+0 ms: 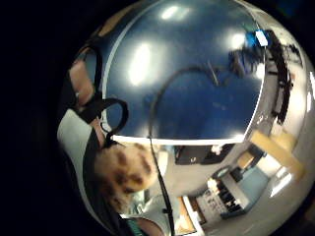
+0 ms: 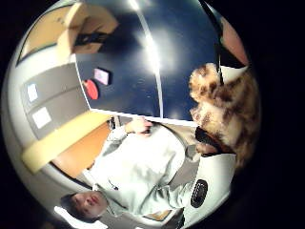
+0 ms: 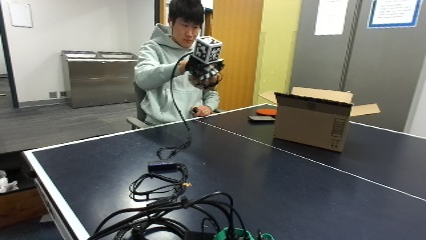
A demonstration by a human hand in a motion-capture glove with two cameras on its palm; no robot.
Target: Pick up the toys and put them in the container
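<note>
Right hand (image 3: pixel 204 70) grips spotted plush toy (image 2: pixel 224 107) high above bench (image 3: pixel 266 165); risk: toy dropping short of cardboard box (image 3: pixel 313 121).

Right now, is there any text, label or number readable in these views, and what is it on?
None is readable.
Cardboard box: dark print on its front, too small to read.
Wall posters: text blurred.
Wall sheets in the thumb side palm view: blurred.
</note>
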